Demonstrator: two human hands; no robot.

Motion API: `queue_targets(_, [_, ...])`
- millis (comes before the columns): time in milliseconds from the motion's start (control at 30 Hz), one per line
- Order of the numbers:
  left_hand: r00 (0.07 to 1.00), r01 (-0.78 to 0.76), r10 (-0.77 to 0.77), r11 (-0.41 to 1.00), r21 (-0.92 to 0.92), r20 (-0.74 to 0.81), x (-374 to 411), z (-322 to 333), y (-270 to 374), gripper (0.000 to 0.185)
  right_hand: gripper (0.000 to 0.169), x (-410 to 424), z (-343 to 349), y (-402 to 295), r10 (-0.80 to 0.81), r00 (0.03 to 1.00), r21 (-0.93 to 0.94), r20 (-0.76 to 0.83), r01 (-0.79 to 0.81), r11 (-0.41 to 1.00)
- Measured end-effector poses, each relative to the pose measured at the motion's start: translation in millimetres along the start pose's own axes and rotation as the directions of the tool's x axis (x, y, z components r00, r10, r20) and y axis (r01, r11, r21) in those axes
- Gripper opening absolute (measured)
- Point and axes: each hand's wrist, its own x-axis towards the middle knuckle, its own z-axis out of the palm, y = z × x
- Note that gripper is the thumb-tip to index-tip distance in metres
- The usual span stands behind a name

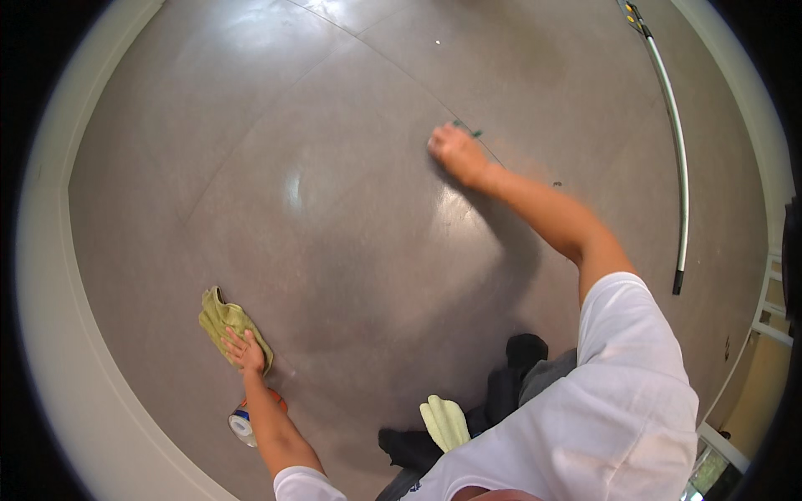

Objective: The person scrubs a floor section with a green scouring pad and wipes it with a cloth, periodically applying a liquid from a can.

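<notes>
My left hand [245, 352] lies flat, fingers spread, on an olive-green cloth [220, 319] on the grey floor [351, 263]. Partly under my left forearm, a container with a white end and an orange part [241, 426] lies on its side. Out in front, my right hand [456, 151] is curled close to the floor beside a thin floor seam, somewhat blurred. Small green bits [477, 133] show just past its knuckles; whether they belong to something in the hand cannot be told. A pale yellow cloth [443, 421] hangs by my lap.
A long metal pole [675, 138] with black ends lies along the right side of the floor. A white wall base [47, 250] curves along the left. Small specks [557, 184] dot the floor. White framing [772, 325] stands at the far right.
</notes>
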Motion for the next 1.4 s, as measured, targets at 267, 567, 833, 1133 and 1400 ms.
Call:
queue_targets(267, [1.0,0.018,-0.018,1.0,0.02,0.006,-1,-2,1,0.063,0.01,44,4,17,0.126,0.992,0.011,-0.016,-0.126,0.992])
queue_targets(567, [1.0,-0.007,0.007,1.0,-0.005,-0.016,1,2,-2,0.063,0.007,63,6,10,0.002,0.998,-0.005,-0.057,-0.002,1.0])
queue_targets(833, [0.987,-0.117,0.109,0.991,-0.06,-0.12,11,3,-24,0.063,0.01,52,5,-33,-0.317,0.946,0.188,-0.064,0.324,0.927])
queue_targets(1133, [0.997,-0.038,0.039,0.999,0.021,-0.064,2,-3,-20,0.064,0.009,43,7,-77,-0.472,0.879,0.293,-0.068,0.47,0.833])
queue_targets(1400, [0.999,-0.017,0.017,1.0,-0.004,-0.029,1,3,-8,0.064,0.013,112,20,6,0.06,0.998,-0.042,0.022,-0.059,0.997])
